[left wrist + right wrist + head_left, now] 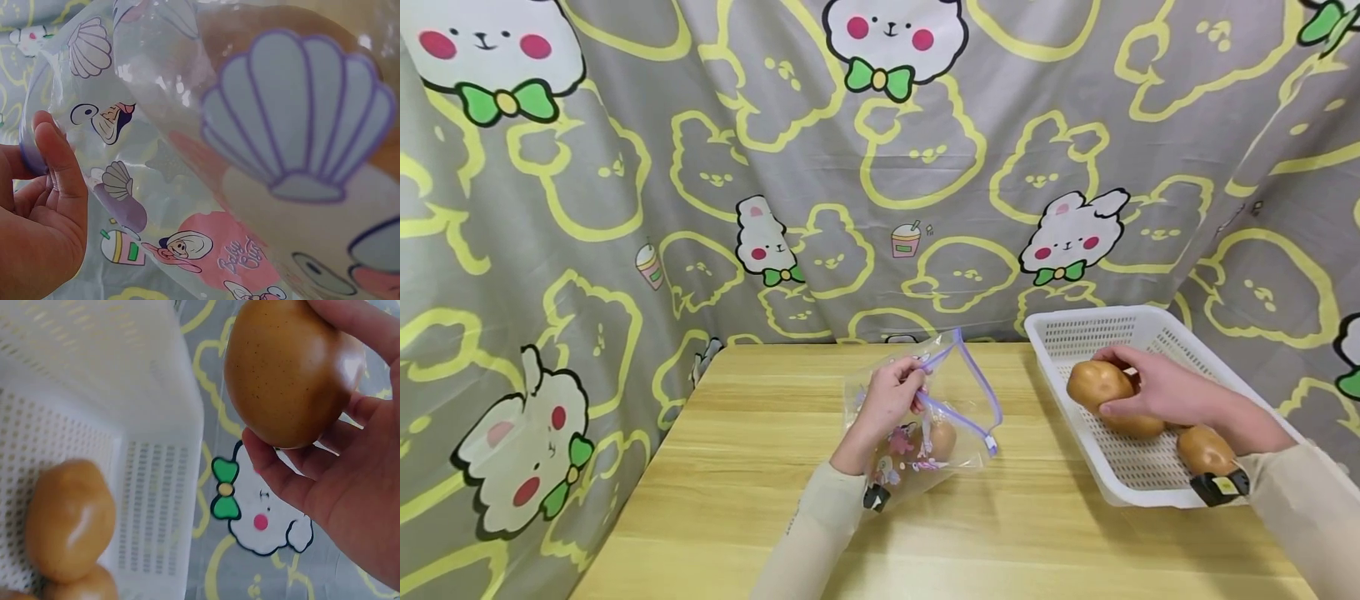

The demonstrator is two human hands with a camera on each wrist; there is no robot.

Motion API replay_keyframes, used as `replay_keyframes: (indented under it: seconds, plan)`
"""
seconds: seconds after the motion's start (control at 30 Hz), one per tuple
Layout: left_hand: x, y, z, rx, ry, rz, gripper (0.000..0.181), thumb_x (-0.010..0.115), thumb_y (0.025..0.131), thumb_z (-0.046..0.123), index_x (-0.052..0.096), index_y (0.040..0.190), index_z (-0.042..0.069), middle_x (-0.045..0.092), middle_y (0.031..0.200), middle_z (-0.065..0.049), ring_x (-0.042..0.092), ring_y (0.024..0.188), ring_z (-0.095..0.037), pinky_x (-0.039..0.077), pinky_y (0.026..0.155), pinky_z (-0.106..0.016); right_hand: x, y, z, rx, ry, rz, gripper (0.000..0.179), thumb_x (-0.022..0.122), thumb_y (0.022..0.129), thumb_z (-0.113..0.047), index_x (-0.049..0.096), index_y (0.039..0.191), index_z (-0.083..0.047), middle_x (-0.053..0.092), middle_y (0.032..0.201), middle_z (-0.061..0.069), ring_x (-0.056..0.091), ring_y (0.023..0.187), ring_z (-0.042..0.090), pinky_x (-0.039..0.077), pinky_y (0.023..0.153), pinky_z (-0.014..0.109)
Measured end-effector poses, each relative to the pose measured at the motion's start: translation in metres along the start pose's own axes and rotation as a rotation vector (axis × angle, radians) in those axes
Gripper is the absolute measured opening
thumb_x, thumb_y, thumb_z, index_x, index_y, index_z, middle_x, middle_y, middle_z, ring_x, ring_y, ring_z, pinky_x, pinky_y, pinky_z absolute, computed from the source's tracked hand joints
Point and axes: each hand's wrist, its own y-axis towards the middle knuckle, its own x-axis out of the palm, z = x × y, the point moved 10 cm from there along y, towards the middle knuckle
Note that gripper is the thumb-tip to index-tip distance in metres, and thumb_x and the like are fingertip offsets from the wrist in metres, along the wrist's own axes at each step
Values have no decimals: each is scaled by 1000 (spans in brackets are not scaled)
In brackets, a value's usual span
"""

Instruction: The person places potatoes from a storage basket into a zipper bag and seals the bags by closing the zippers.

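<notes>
My left hand [887,393] pinches the rim of a clear zip bag [964,457] with a purple zip edge, whose mouth gapes to the right. Through the printed plastic a brown potato [936,439] shows inside. In the left wrist view, thumb and fingers meet on the bag's edge, and a shell print [281,112] fills much of the picture. Over the white basket [1078,446], my right hand [1165,387] grips a smooth, speckled potato [287,375], its fingers around one side. Below it lie more potatoes, one [1133,427] partly hidden and another [1204,450] near the wrist.
The perforated basket stands at the right of the wooden table [722,467], its wall rising between the right hand and the bag. A grey patterned curtain [850,167] hangs behind the table and along both sides.
</notes>
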Motion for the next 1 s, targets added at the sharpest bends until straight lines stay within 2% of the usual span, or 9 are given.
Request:
replay_keyframes:
  seconds: [0.1,0.17,0.3,0.33,0.5,0.57,0.7,0.87,1.0]
  plan:
    - [1,0,1,0,-9,-8,17,49,96,5,63,95,-5,57,67,-7,53,49,-13,54,49,-38,1,7,-7,0,-2,6,55,83,72,-27,53,117,-14,59,100,-3,55,86,7,46,72,21]
    - [1,-4,11,4,-12,-16,18,48,96,3,62,96,-8,57,67,-9,52,49,-13,53,47,-32,2,11,-11,-1,-9,10,55,82,74,-29,53,118,-16,60,100,-3,55,85,8,47,72,23]
    - [1,-8,21,15,-17,-19,18,47,95,0,61,96,-10,56,66,-9,51,48,-12,52,47,-32,7,20,-20,-19,-6,1,56,79,77,-32,53,124,-17,59,105,-4,55,87,10,46,74,24]
    - [0,-10,26,17,-15,-18,17,47,95,0,61,95,-11,56,66,-8,52,48,-12,53,48,-35,8,22,-22,-28,-1,-4,56,79,77,-32,53,124,-16,59,106,-4,55,87,10,46,74,25]
    - [1,-9,26,0,-8,-27,18,46,95,-1,61,97,-12,56,67,-10,52,49,-14,53,55,-52,17,31,-28,-30,7,-33,61,77,78,-37,51,129,-16,59,111,-3,55,91,11,46,78,28]
    - [2,-6,18,-1,-10,-29,19,47,96,0,61,98,-12,57,67,-10,52,49,-13,53,56,-54,20,34,-33,-35,17,-36,62,78,77,-36,52,129,-14,59,112,-2,55,91,13,46,78,28]
    - [2,0,4,-2,-12,-22,19,48,97,3,63,98,-8,57,67,-8,52,49,-12,54,51,-45,27,39,-44,-62,48,-41,61,79,77,-32,54,126,-7,60,110,2,55,90,14,46,76,28]
    - [0,1,0,-2,-9,-5,17,49,96,5,64,95,-3,56,66,-6,53,48,-13,53,48,-35,37,46,-57,-90,104,-62,59,79,77,-29,55,126,-6,60,108,3,54,88,13,47,74,27]
    - [0,0,1,7,-5,-2,18,48,96,6,64,94,-2,56,66,-6,53,48,-12,51,46,-27,42,51,-69,-153,159,-71,60,79,78,-25,54,128,-5,60,109,2,56,88,12,49,74,26]
